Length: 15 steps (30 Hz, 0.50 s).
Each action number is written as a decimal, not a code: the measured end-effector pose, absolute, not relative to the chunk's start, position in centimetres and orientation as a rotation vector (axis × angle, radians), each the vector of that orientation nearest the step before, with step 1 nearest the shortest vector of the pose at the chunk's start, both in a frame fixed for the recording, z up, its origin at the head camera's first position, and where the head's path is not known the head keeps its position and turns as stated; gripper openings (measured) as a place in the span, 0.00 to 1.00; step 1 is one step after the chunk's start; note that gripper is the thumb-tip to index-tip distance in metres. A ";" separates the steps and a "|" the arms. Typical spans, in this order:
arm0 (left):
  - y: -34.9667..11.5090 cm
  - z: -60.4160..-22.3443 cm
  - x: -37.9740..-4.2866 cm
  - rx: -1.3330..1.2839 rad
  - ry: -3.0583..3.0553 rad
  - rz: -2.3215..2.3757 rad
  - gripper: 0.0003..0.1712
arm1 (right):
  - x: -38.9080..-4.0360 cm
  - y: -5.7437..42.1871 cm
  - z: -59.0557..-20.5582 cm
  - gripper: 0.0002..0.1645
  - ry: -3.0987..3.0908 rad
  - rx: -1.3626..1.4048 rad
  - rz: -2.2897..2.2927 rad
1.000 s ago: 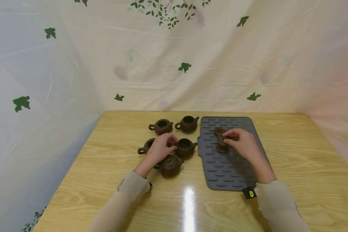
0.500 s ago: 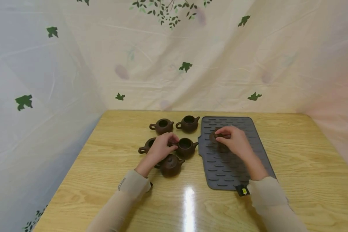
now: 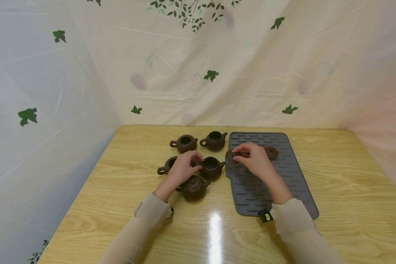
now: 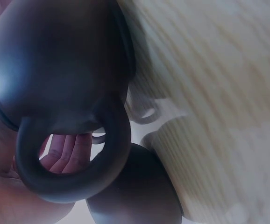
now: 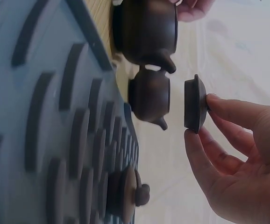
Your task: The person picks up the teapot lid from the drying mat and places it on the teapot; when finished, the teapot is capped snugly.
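Observation:
In the head view my left hand [image 3: 182, 169] pinches the handle side of an open dark brown teapot [image 3: 212, 172], whose spout points right. My right hand [image 3: 255, 160] holds a small round teapot lid [image 3: 229, 157] by its knob, over the left edge of a grey ridged mat [image 3: 250, 198]. Seen from the right wrist, that lid [image 5: 195, 103] hangs in the air between thumb and fingers, apart from the pots. A second lid [image 3: 271, 152] lies on the mat. The left wrist view is mostly filled by a teapot [image 4: 55, 65] and its looped handle.
Two open teapots, one [image 3: 184, 143] beside the other [image 3: 214, 140], stand at the back. Another teapot [image 3: 166, 168] is partly hidden behind my left hand. In front sits a teapot with its lid on [image 3: 194, 189]. A curtain [image 3: 171, 91] hangs behind the wooden table [image 3: 118, 190].
My right hand has carried the lid leftward across the mat towards the open teapot, uncovering the lid left on the mat. The left hand stays at the teapot's handle.

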<state>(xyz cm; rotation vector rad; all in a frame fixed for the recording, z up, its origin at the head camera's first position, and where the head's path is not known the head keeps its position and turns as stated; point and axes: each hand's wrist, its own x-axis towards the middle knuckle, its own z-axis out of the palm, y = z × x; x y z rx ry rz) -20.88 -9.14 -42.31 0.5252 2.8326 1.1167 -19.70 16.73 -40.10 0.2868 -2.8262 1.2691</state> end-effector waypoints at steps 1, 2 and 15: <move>-9.1 -42.3 -20.9 0.525 2.833 1.116 0.09 | -19.7 16.5 -40.1 0.14 -2.828 0.288 1.277; -9.1 -42.3 -20.9 0.524 2.833 1.115 0.09 | -19.7 16.3 -40.1 0.14 -2.830 0.291 1.281; -9.0 -42.1 -20.8 0.514 2.852 1.084 0.09 | -19.8 13.9 -40.2 0.11 -2.836 0.377 1.276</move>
